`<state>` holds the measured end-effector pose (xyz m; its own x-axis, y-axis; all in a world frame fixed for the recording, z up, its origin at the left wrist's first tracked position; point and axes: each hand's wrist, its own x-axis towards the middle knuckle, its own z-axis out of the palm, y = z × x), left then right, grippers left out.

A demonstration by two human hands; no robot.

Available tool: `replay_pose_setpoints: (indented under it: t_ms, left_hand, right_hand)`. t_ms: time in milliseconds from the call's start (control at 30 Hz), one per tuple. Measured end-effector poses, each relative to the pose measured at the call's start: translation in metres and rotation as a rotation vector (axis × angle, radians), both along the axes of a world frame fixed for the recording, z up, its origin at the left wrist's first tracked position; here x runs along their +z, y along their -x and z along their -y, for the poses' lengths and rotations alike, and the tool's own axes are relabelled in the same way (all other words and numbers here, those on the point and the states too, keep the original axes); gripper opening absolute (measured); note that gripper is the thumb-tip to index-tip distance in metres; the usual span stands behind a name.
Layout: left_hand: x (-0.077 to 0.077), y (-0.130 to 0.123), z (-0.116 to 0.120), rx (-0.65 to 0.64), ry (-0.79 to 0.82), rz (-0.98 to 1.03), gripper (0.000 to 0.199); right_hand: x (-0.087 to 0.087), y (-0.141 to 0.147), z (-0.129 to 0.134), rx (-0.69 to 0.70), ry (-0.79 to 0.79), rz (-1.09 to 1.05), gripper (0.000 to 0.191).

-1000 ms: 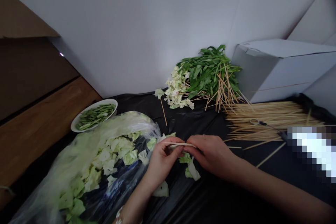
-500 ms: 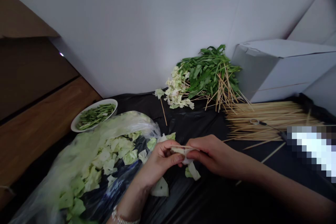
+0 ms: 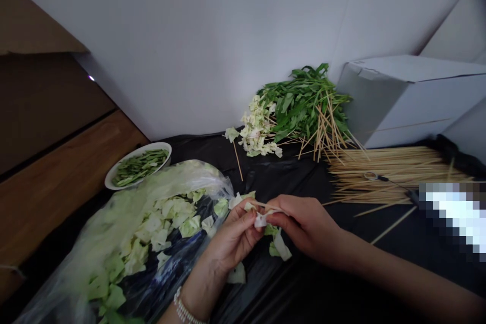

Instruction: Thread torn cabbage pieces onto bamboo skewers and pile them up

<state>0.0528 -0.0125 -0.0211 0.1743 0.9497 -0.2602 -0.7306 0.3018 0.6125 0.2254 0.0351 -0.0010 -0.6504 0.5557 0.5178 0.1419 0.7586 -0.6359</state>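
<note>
Between my two hands is a pale cabbage piece (image 3: 260,220), with a thin bamboo skewer (image 3: 266,206) running along its upper edge. My left hand (image 3: 236,233) is closed, its thumb and fingers pinching the cabbage from the left. From the right, my right hand (image 3: 309,225) pinches the skewer and the edge of the leaf; most of the skewer is hidden by the fingers. Just below my right fingers, another cabbage scrap (image 3: 280,245) lies on the black plastic sheet (image 3: 281,288). Loose cabbage pieces (image 3: 174,212) lie to the left on a clear plastic bag (image 3: 91,228).
A white bowl (image 3: 110,182) of cut green vegetables stands at the left. Toward the wall lie cabbage skewers (image 3: 256,131), one single cabbage skewer (image 3: 237,159) and skewered leafy greens (image 3: 299,106). Many bare skewers (image 3: 387,172) are spread at the right, before a white box (image 3: 417,101).
My left hand has turned, with its palm and lower fingers showing more. The cabbage piece now looks more bunched along the skewer. My right hand has barely moved.
</note>
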Motion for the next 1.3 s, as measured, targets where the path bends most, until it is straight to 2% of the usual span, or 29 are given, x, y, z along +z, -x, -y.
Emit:
replay_pose_setpoints:
  t_ms: [67, 167, 233, 333, 467, 567, 667, 767, 867, 1033, 1167, 1300]
  left_hand:
    - [-0.001, 0.002, -0.002, 0.039, 0.031, 0.019, 0.026]
    - [-0.002, 0.006, -0.009, 0.186, 0.086, 0.033, 0.021]
    - [-0.001, 0.010, -0.014, 0.291, 0.129, 0.015, 0.014]
    - [0.001, 0.013, -0.016, 0.366, 0.102, -0.041, 0.011]
    - [-0.002, 0.010, -0.013, 0.256, 0.016, -0.168, 0.023]
    - [-0.009, 0.005, -0.009, 0.165, -0.053, -0.317, 0.027]
    - [-0.014, 0.001, -0.006, 0.096, -0.105, -0.421, 0.022]
    - [-0.013, 0.000, -0.004, 0.073, -0.119, -0.460, 0.017]
    - [-0.009, 0.001, -0.003, 0.064, -0.133, -0.449, 0.016]
    - [-0.007, 0.000, -0.003, 0.069, -0.116, -0.451, 0.019]
    - [-0.007, 0.003, -0.007, 0.200, -0.063, -0.388, 0.022]
    - [-0.005, 0.012, -0.013, 0.373, -0.064, -0.346, 0.031]
  right_hand:
    - [-0.003, 0.000, 0.001, -0.048, -0.128, -0.016, 0.020]
    - [-0.006, -0.002, 0.001, -0.121, -0.283, -0.046, 0.020]
    - [-0.004, -0.003, -0.001, -0.145, -0.286, -0.017, 0.020]
    - [-0.001, -0.004, -0.005, -0.112, -0.144, 0.115, 0.022]
    - [-0.003, -0.003, -0.009, -0.012, 0.086, 0.148, 0.024]
    - [-0.009, -0.002, -0.010, -0.060, 0.232, 0.154, 0.019]
    - [-0.012, -0.001, -0.011, -0.107, 0.275, 0.194, 0.011]
    - [-0.013, -0.001, -0.012, -0.175, 0.220, 0.265, 0.005]
    - [-0.012, 0.000, -0.013, -0.257, 0.198, 0.323, 0.006]
    - [-0.011, -0.002, -0.011, -0.298, 0.179, 0.350, 0.011]
    - [-0.006, -0.007, -0.010, -0.335, 0.078, 0.326, 0.023]
    - [-0.006, -0.008, -0.009, -0.354, -0.156, 0.350, 0.024]
